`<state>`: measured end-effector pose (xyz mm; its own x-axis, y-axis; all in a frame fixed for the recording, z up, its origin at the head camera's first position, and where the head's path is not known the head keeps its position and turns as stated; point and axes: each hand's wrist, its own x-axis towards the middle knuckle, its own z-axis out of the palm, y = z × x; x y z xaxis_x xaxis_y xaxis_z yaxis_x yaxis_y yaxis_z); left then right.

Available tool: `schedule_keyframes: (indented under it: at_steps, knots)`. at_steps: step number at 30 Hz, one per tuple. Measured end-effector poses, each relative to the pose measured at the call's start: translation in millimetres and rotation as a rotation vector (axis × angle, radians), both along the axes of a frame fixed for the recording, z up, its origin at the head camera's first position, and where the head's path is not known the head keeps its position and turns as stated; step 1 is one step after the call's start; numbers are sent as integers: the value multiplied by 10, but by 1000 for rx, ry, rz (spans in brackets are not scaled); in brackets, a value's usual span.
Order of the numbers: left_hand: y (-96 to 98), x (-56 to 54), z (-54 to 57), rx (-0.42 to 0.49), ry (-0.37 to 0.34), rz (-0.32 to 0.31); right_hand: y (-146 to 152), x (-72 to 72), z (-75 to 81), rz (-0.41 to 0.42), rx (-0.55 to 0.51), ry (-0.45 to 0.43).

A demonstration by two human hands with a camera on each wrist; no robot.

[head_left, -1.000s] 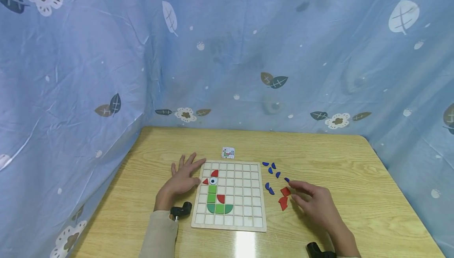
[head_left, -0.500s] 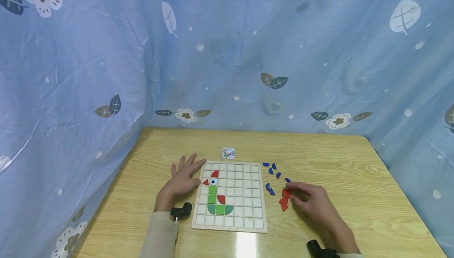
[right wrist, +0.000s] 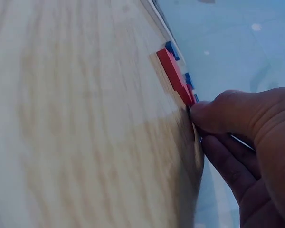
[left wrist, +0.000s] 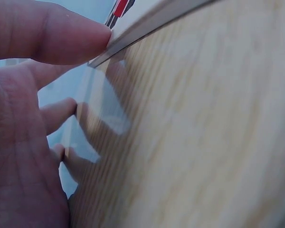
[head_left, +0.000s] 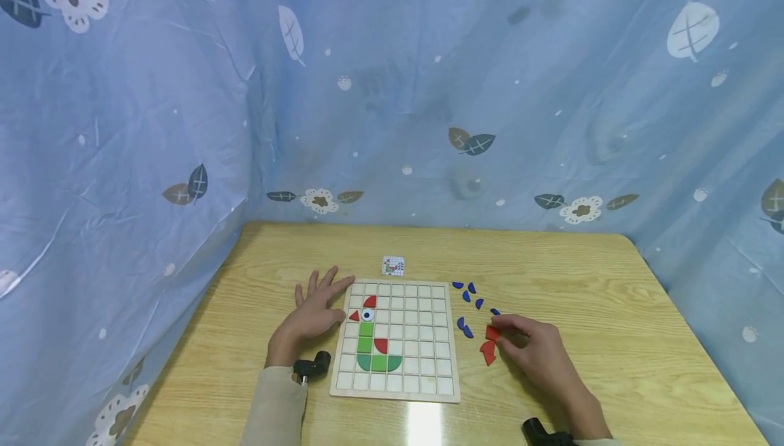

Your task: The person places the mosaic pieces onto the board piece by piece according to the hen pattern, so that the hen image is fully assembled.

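My left hand (head_left: 311, 311) lies at the left edge of the pale wooden grid board (head_left: 422, 391), fingers spread. In the left wrist view its thumb (left wrist: 80, 35) presses against the board's side. On the board, red, green and light-green tiles and a white eye tile (head_left: 367, 315) form a bird-like shape. My right hand (head_left: 537, 351) is right of the board and pinches a red square tile (head_left: 492, 333) between thumb and index finger, low over the table. Touching or close below that square are more red pieces (head_left: 488, 353), one pointed.
Several blue half-round pieces (head_left: 479, 304) lie scattered between the board and my right hand. A small picture card (head_left: 393, 266) with a grid pattern lies behind the board. A blue patterned curtain (head_left: 392, 126) closes off the table's back and sides.
The red square tile has turned from a diamond-like angle to nearly level, and my right fingers have closed in around it. My left hand and the board tiles stay put.
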<state>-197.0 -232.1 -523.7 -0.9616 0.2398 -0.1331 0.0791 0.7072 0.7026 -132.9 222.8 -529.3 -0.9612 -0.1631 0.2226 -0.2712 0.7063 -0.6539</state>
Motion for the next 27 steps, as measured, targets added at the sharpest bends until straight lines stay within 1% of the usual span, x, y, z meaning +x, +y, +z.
schedule_keyframes:
  at_steps: [4, 7, 11, 14, 18, 23, 27]
  knots:
    - [8, -2, -3, 7, -1, -5, 5, 41, 61, -24, 8, 1]
    - [7, -4, -4, -1, -1, -9, -14, 71, 136, -21, 4, 17]
    - [1, -9, -1, -7, 2, -10, -84, 92, 235, 15, -20, 35]
    - [1, -8, 5, -5, 2, -8, -156, 93, 283, 38, -40, 33]
    - [6, -2, 8, -7, 0, -3, -257, 85, 296, 57, -62, 15]
    - [8, 2, 13, -1, -3, 0, -388, 64, 283, 102, -98, 22]
    - [5, 4, 6, 2, -2, 3, -511, 41, 276, 141, -138, -7]
